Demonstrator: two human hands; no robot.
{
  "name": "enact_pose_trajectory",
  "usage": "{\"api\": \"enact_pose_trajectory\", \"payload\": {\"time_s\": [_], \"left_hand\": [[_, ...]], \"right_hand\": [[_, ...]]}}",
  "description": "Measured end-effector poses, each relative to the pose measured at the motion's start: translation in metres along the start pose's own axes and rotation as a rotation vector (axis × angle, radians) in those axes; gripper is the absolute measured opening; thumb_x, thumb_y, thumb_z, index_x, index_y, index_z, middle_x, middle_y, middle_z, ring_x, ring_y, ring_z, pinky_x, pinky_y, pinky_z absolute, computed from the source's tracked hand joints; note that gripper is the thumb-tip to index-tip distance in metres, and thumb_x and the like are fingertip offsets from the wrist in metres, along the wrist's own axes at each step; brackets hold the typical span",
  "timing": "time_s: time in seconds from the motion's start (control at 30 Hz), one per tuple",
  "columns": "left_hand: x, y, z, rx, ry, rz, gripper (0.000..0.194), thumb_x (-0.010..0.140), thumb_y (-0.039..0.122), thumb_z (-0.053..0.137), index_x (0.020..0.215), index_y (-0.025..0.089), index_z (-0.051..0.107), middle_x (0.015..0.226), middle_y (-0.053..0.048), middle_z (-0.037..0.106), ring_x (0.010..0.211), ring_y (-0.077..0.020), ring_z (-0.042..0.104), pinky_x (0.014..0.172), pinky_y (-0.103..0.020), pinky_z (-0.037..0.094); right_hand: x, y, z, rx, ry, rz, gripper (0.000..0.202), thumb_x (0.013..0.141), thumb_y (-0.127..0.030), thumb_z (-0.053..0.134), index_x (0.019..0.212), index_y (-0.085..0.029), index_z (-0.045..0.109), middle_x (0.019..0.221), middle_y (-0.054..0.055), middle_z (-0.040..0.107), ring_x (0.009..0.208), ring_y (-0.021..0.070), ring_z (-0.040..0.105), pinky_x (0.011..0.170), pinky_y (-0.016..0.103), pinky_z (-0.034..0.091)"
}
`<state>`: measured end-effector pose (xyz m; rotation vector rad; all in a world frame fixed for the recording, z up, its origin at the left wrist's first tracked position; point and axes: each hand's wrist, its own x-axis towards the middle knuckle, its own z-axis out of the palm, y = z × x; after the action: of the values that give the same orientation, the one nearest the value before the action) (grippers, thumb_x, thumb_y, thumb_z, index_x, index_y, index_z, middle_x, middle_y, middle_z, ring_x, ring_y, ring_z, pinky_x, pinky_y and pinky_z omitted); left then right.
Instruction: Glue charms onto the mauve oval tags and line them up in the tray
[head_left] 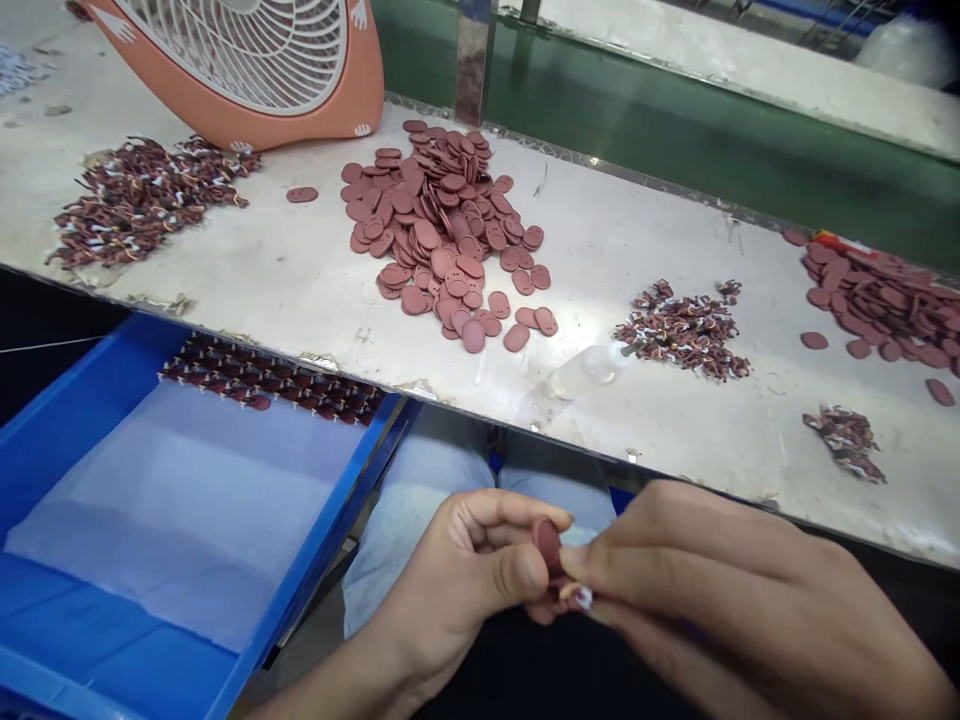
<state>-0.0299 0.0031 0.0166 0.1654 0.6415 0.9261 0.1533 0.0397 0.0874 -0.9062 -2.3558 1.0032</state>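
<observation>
My left hand (461, 575) is closed around a reddish-brown oval disc (547, 541), pinching it between thumb and fingers above my lap. Close against it, my right hand (712, 585) pinches a small dark brown piece with white and orange parts (576, 597). The two pieces appear to touch; how they join is hidden by the fingers. On the bench beyond lie a large heap of matching oval discs (442, 225), some with small holes, and a small pile of brown-and-white pieces (682, 335).
A metal bench (600, 230) runs across the view, carrying an orange fan (300, 125), another small-piece pile (142, 205) and a second disc heap (885, 300). At left, a blue bin (300, 590) holds a white sheet (195, 500) and rows of assembled pieces (277, 380).
</observation>
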Motion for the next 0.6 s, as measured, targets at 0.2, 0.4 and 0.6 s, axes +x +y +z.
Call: {"api": "enact_pose_trajectory", "payload": {"time_s": [0.2, 0.4, 0.6], "left_hand": [[0.0059, -0.005, -0.0073, 0.013, 0.104, -0.043, 0.035, 0.063, 0.042, 0.088, 0.082, 0.015, 0.077, 0.06, 0.0, 0.065, 0.052, -0.0063, 0.057, 0.05, -0.013, 0.045], [0.0078, -0.0054, -0.005, 0.006, 0.104, -0.061, 0.035, 0.065, 0.043, 0.088, 0.075, 0.013, 0.074, 0.058, 0.002, 0.059, 0.049, -0.0039, 0.052, 0.051, -0.012, 0.044], [0.0094, -0.0087, -0.0091, -0.021, 0.089, -0.043, 0.03, 0.066, 0.037, 0.088, 0.078, 0.013, 0.074, 0.068, 0.0, 0.064, 0.051, -0.004, 0.052, 0.051, -0.013, 0.045]], "right_hand": [[0.0062, 0.0102, -0.0008, 0.049, -0.073, 0.037, 0.015, 0.094, -0.011, 0.061, 0.103, -0.023, 0.062, 0.092, -0.001, 0.068, 0.08, 0.0097, 0.063, 0.071, 0.02, 0.05], [0.0069, 0.0107, -0.0023, 0.063, -0.075, 0.048, 0.013, 0.094, -0.01, 0.059, 0.097, -0.022, 0.062, 0.092, -0.001, 0.068, 0.081, 0.0093, 0.062, 0.074, 0.02, 0.049], [0.0113, 0.0116, -0.0008, 0.022, -0.042, 0.045, 0.01, 0.095, -0.013, 0.059, 0.095, -0.02, 0.065, 0.085, -0.001, 0.067, 0.075, 0.0093, 0.06, 0.069, 0.021, 0.047]]}}
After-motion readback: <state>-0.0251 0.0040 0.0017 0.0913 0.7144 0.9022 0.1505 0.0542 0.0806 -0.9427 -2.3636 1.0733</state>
